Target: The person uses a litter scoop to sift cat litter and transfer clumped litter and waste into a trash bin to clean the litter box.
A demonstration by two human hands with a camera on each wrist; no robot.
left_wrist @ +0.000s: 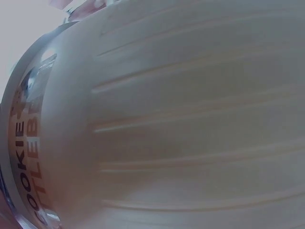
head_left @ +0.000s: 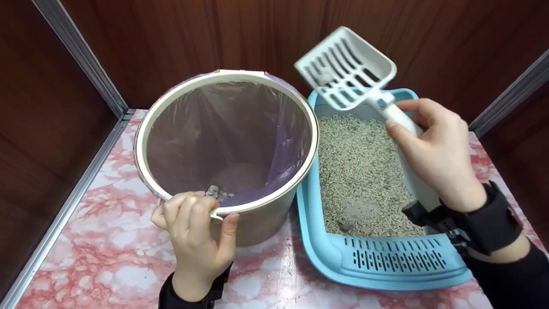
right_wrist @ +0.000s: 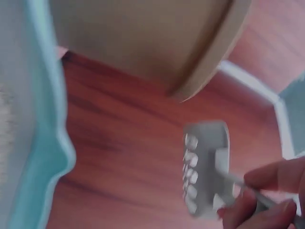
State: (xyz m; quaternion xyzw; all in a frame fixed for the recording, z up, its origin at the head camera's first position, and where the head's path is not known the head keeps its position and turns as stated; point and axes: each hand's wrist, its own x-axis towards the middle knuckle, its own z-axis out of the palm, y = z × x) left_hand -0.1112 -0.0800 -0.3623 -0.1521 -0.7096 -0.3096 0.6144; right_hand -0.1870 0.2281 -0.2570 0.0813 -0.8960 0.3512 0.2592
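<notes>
Item one: my right hand (head_left: pixel 441 159) is gripping the white slotted plastic litter scoop (head_left: pixel 345 68) by its handle, fingers curled over the top and thumb pressing along the near side; the right wrist view is showing the same fingertips (right_wrist: pixel 267 210) clamped on the thin handle. The scoop's long axis is running from my palm up and to the left, with the slotted head raised in the air past the far left corner of the light blue plastic litter tray (head_left: pixel 386 266), apart from the grey-green pellet litter (head_left: pixel 360 171) below it. I am seeing at most a speck in the scoop's head, too small to tell. Item two: my left hand (head_left: pixel 197 231) is pinching the near rim of the round beige plastic bin (head_left: pixel 274 98), fingers hooked over the edge and thumb pressing on the outer wall; the left wrist view is showing only that ribbed wall with dark lettering on it. The bin is tilting its mouth towards me, is lined with a purple plastic bag (head_left: pixel 240 137), and is holding a few grey clumps (head_left: pixel 216 193) at the bottom, just beyond my fingers. The bin's mouth is lying directly left of the scoop's head, touching the tray's left wall, both standing on the pink marbled tabletop (head_left: pixel 107 240).
</notes>
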